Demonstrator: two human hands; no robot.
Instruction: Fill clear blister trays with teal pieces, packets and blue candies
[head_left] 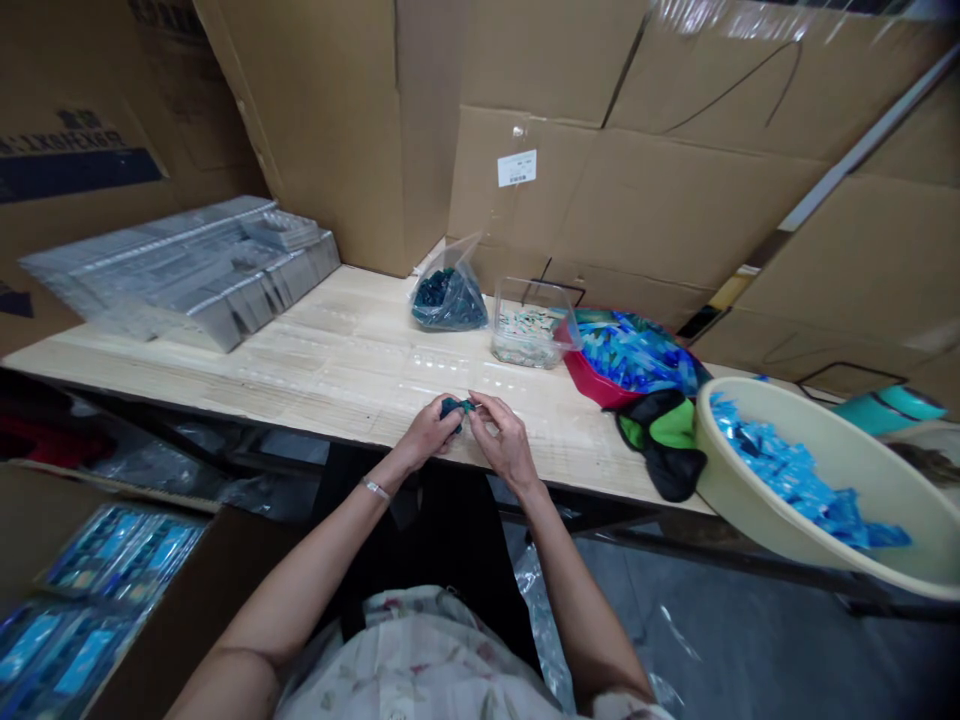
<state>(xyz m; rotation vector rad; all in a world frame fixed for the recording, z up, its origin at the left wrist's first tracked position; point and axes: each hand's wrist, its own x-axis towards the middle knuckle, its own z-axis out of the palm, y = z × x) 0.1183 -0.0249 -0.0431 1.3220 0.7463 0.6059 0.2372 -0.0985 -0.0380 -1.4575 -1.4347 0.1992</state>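
My left hand (427, 433) is closed around a small dark teal piece (450, 409), above the front edge of the table. At the piece's right end a lighter green tip shows. The fingertips of my right hand (507, 443) are pinched together at that tip. What exactly the right fingers grip is too small to make out. Farther back on the table stands a clear plastic bag (459, 308) of dark teal pieces. Beside it is a clear box (517, 345) holding small pale and green bits.
Stacked clear plastic cases (217, 270) occupy the table's left. To the right are a red basin (592, 378) of blue strips, a black and green cloth item (671, 455) and a cream tub (720, 480) with blue packets. A carton (187, 600) of blue packages stands lower left.
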